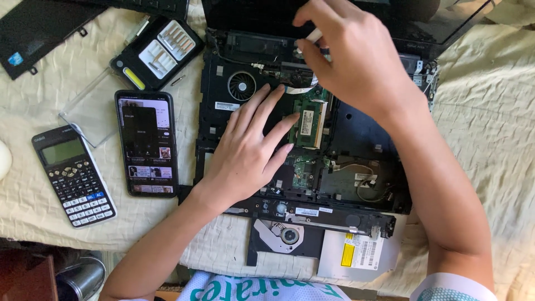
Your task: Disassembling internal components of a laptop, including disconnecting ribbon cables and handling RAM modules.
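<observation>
From the head camera, an opened laptop base (312, 139) lies with its cover off on a cream quilted cloth (490, 122), and both hands work over its exposed parts. The left hand (245, 150) lies flat and open on the board, fingers spread, with its fingertips touching the edge of a green memory module (308, 124) seated near the middle of the base; it grips nothing. The right hand (356, 61) hovers over the upper part of the base, just above the left hand's fingertips, thumb and forefinger pinched together on a small white piece (314, 37); what that piece is cannot be told. A round cooling fan (242, 86) sits just beyond the left hand's fingers. Below the left wrist, a pulled-out optical drive (317, 245) lies half out of the base's near edge. To the left of the left hand a black smartphone (146, 144) lies face up with its screen lit, and farther left a dark calculator (73, 175). Beyond the phone sits an open black screwdriver-bit case (157, 51), with a clear plastic lid (92, 108) beside it
</observation>
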